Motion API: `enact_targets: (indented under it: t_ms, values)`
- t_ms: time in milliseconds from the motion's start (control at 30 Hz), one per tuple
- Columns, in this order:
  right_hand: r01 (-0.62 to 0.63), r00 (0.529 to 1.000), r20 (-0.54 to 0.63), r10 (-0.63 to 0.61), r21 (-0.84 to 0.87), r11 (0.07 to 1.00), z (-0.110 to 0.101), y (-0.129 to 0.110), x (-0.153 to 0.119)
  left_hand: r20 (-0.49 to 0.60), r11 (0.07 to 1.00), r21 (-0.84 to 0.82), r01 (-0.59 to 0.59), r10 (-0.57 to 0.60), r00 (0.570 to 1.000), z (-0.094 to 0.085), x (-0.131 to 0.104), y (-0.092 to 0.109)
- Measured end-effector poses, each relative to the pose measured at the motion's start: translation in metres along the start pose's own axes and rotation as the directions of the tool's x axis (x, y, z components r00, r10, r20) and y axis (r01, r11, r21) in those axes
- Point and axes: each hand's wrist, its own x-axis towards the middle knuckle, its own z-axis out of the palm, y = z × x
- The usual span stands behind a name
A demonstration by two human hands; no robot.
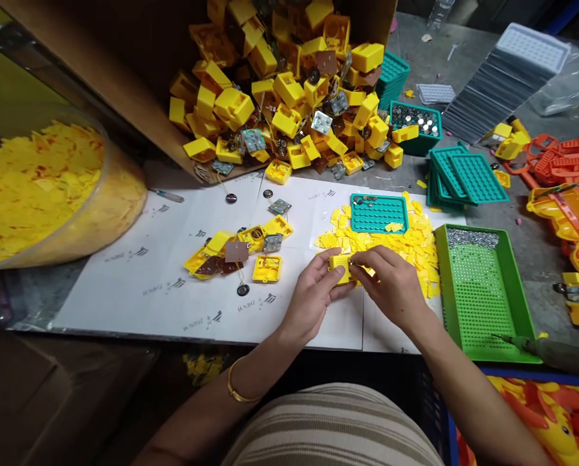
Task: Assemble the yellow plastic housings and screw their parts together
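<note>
A small yellow plastic box [339,261] with tiny holes in its face is gripped between the thumb and fingers of my left hand [309,299]. At the box's right edge, the fingertips of my right hand [392,283] are pinched together; whatever small thing they hold is mostly hidden. Just beyond both hands lies a heap of flat yellow plastic pieces [422,249], with a teal tray [379,215] on top carrying a few small round parts. Left of my hands are an open yellow case [267,268] and several cases with circuit boards and a black speaker disc [242,290].
A carton [158,116] spills many yellow cases at the back. On the left stands a clear tub [124,188] of yellow pieces. To the right are a green basket [517,291] with small metal parts, a screwdriver-like tool [556,354], stacked teal trays [478,178] and orange parts [561,162].
</note>
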Motion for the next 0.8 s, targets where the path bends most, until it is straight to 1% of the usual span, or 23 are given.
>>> enact_targets:
  t_ms: [67,167,267,333,433,533,600,700,733,800]
  values:
    - [0.005,1.0,-0.019,-0.006,-0.065,0.998,0.002,0.0,-0.003,-0.006,0.999,0.035,-0.022,0.022,1.0,0.0,-0.001,-0.002]
    - [0.003,1.0,-0.018,-0.005,-0.121,0.993,0.004,-0.001,-0.007,-0.023,0.996,0.078,-0.032,0.034,0.999,-0.001,-0.003,-0.005]
    - [-0.011,1.0,0.009,0.012,-0.127,0.992,0.004,0.0,-0.01,-0.03,0.995,0.096,-0.039,0.042,0.999,-0.002,-0.004,-0.007]
    - [-0.037,0.998,0.044,0.041,-0.094,0.995,0.003,0.002,-0.011,-0.026,0.993,0.11,-0.047,0.05,0.998,-0.003,-0.005,-0.007]
    - [-0.079,0.99,0.113,0.08,-0.016,0.997,-0.003,0.005,-0.01,-0.01,0.99,0.14,-0.035,0.036,0.999,-0.003,-0.006,-0.006]
    - [-0.119,0.98,0.168,0.111,0.042,0.992,-0.009,0.005,-0.01,0.021,0.986,0.168,0.012,-0.016,1.0,-0.004,-0.007,-0.004]
    - [-0.171,0.972,0.182,0.147,0.122,0.978,-0.011,0.003,-0.01,0.052,0.982,0.182,0.046,-0.056,0.997,-0.005,-0.007,-0.002]
    - [-0.284,0.95,0.218,0.222,0.316,0.905,-0.011,0.002,-0.008,0.09,0.978,0.188,0.086,-0.105,0.99,-0.009,-0.007,0.001]
    - [-0.314,0.94,0.255,0.228,0.382,0.869,-0.011,0.003,-0.006,0.094,0.978,0.182,0.104,-0.122,0.988,-0.01,-0.007,0.003]
    - [-0.346,0.92,0.343,0.188,0.487,0.802,-0.011,0.011,0.002,0.075,0.978,0.151,0.145,-0.158,0.985,-0.011,-0.007,0.005]
